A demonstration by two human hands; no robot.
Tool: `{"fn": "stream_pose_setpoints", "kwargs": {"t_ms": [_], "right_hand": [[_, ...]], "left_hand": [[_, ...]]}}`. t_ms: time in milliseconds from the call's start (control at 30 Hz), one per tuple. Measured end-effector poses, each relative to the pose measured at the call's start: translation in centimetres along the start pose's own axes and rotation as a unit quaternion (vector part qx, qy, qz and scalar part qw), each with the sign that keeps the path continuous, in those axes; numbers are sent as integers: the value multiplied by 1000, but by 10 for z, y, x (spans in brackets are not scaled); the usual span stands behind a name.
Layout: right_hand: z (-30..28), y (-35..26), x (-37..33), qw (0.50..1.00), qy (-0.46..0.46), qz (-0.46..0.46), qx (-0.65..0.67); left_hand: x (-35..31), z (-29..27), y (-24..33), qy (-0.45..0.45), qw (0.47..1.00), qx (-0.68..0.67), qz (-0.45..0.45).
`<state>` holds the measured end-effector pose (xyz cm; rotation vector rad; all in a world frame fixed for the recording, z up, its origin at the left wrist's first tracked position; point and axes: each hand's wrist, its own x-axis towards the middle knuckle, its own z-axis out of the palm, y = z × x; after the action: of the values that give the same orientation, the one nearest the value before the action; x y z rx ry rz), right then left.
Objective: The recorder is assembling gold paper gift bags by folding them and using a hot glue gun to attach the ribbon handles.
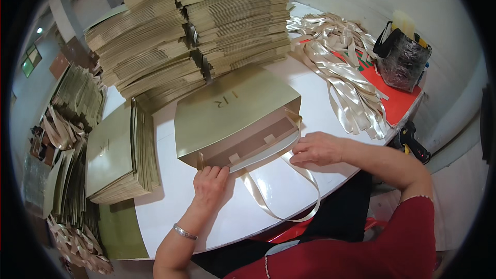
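An olive-gold paper bag [222,108] lies on its side on the white table, its mouth toward me. Inside the mouth, pale tabs show along the lower panel. My left hand [209,186] is closed over the left end of the near rim, thumb side toward the opening. At the rim's right end, my right hand [318,150] has its fingers pinched together by a satin ribbon handle [266,207]; the fingertips partly cover the ribbon there. The cream ribbon hangs from the near rim in a loop toward the table's front edge.
Tall stacks of folded bags [232,20] stand at the back. A smaller bag pile [111,150] lies on the left. Cream ribbons [341,77] spread over the back right, beside a plastic-wrapped container [403,59]. A black glue gun [413,144] hangs at the right edge.
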<state>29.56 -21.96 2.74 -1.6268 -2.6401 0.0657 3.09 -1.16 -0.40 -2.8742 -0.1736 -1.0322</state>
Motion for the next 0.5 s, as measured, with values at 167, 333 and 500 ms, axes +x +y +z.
{"fn": "stream_pose_setpoints", "kwargs": {"t_ms": [167, 333, 500], "right_hand": [[37, -12, 5, 962, 216, 101, 134], [39, -28, 21, 952, 218, 166, 133], [38, -33, 26, 939, 239, 187, 161]], "left_hand": [[-3, 7, 0, 0, 1000, 13, -15], [3, 8, 7, 18, 999, 30, -40], [-4, 18, -1, -17, 998, 56, -33]]}}
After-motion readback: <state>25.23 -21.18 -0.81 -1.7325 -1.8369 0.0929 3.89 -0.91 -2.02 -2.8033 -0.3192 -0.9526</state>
